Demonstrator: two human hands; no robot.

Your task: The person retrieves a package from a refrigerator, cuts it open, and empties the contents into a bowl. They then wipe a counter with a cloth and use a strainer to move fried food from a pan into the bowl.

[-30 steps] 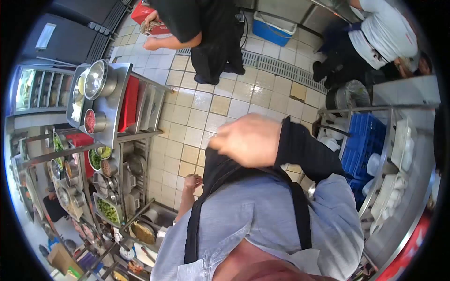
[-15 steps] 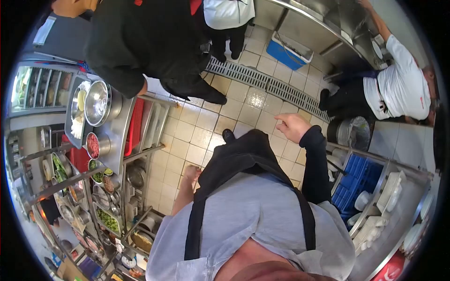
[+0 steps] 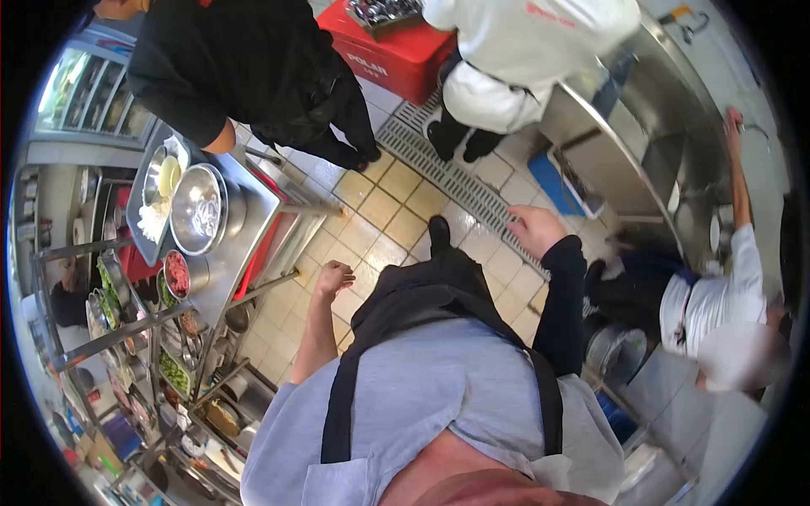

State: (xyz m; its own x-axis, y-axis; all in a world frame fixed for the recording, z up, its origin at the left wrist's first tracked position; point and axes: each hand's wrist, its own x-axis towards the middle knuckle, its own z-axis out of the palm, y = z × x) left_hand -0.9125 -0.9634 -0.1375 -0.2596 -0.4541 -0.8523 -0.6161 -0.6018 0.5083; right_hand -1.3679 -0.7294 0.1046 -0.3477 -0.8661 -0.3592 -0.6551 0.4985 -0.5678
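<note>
My left hand (image 3: 336,277) hangs in front of my body at the left, above the floor tiles and right of the steel table. Its fingers are curled in, and nothing shows in them. On the other side, my right hand (image 3: 538,231) is held out beyond a black sleeve, over the floor drain grate (image 3: 472,181). Its fingers are loosely bent and apart, with no object in them. Neither hand touches anything. My black apron (image 3: 430,295) hangs between them.
On the left, a steel table (image 3: 257,198) carries metal bowls (image 3: 199,209) and a pot of red pieces (image 3: 186,274). A person in black (image 3: 245,67) stands ahead, near a red cooler (image 3: 388,63). A person in white (image 3: 531,42) stands by the sink; another (image 3: 709,304) reaches at right.
The view has shifted forward, bringing the red cooler into sight. The person in white ahead appears nearer. My left hand has risen; my right hand's extended finger has bent in.
</note>
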